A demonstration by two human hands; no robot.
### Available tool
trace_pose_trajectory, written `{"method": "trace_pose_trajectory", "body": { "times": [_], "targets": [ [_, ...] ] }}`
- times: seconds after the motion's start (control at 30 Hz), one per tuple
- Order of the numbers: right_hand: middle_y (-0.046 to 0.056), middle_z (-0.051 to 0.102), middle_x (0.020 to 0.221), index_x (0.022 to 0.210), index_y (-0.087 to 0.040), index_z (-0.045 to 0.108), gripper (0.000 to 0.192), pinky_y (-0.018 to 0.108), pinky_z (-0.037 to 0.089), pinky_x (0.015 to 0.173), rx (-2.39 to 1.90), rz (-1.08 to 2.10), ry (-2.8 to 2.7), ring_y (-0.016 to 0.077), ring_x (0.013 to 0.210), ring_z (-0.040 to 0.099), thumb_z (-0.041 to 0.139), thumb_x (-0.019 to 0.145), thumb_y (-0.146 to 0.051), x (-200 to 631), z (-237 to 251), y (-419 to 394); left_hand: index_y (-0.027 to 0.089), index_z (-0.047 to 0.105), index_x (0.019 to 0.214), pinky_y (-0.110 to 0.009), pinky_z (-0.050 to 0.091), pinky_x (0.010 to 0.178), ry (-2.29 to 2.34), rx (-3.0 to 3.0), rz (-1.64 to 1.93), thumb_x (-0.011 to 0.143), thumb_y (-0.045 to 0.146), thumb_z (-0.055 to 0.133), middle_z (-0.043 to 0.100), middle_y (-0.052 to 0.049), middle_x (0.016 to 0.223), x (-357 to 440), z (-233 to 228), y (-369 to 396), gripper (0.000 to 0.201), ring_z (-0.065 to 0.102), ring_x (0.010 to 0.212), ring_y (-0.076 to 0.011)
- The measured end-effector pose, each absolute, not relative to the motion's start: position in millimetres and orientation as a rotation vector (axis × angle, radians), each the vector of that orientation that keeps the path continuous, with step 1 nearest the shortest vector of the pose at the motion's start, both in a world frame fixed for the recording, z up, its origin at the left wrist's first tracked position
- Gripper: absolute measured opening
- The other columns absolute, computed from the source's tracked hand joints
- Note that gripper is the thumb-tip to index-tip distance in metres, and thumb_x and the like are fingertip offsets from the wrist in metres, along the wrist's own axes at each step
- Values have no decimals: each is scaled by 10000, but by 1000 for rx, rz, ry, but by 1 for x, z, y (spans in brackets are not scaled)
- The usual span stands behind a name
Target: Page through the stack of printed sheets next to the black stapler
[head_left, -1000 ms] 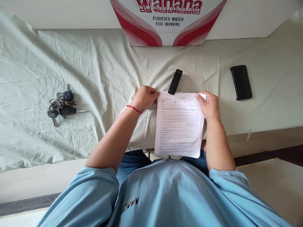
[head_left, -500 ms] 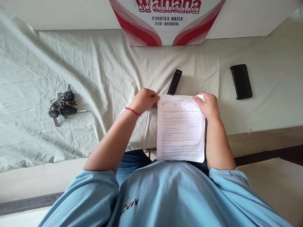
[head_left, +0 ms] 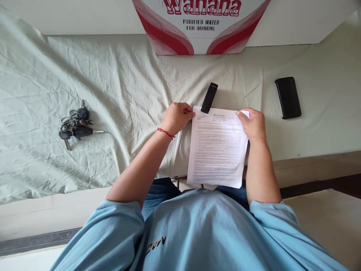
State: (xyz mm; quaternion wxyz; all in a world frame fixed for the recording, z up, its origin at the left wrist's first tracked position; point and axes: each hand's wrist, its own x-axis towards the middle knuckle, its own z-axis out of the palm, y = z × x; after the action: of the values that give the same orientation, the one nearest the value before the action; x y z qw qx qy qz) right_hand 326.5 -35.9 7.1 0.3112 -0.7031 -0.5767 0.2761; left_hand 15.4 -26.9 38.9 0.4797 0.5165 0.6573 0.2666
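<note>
Printed paper (head_left: 218, 150) shifted slightly rightward — left grip (head_left: 178, 117), right grip (head_left: 254, 125) pinched tight on its top corners.

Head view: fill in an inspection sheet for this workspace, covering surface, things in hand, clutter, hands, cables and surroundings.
Surface: pale green cloth, wrinkled at left, smoother at right.
Things in hand: printed paper, print side up, held at its two top corners; a black stapler-like object overlaps its top edge, whether fastened to it cannot be told.
Clutter: bunch of keys at left; black phone at right.
Hands: left hand pinches the top left corner; right hand grips the top right corner, thumb on top.
Cables: nothing seen.
Surroundings: red-and-white box marked "PURIFIED WATER FOR DRINKING" at the far side.
</note>
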Motion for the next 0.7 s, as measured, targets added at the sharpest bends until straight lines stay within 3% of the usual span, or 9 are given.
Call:
{"method": "trace_pose_trajectory", "body": {
  "times": [0.27, 0.4, 0.7],
  "targets": [
    [11, 681, 719, 911, -239, 790, 345, 388, 476, 690, -1805, 678, -1582, 198, 669, 586, 765, 940, -582, 339, 7, -33, 171, 779, 787, -264, 399, 587, 1518, 1107, 754, 839, 136, 736, 733, 6, 675, 18, 42, -34, 76, 493, 565, -95],
    [12, 691, 725, 920, -243, 807, 430, 379, 468, 670, -1764, 709, -1567, 199, 674, 596, 779, 920, -672, 339, 8, -33, 164, 754, 726, -273, 353, 530, 1539, 1047, 766, 913, 248, 746, 746, -16, 681, 21, 42, -30, 205, 439, 509, -80],
    [16, 685, 719, 903, -247, 810, 529, 379, 452, 634, -1729, 727, -1562, 201, 663, 582, 790, 913, -776, 340, 9, -32, 168, 759, 697, -253, 326, 553, 1409, 886, 853, 671, 140, 821, 656, 40, 586, 22, 38, -23, 73, 507, 583, -82]
  ]
}}
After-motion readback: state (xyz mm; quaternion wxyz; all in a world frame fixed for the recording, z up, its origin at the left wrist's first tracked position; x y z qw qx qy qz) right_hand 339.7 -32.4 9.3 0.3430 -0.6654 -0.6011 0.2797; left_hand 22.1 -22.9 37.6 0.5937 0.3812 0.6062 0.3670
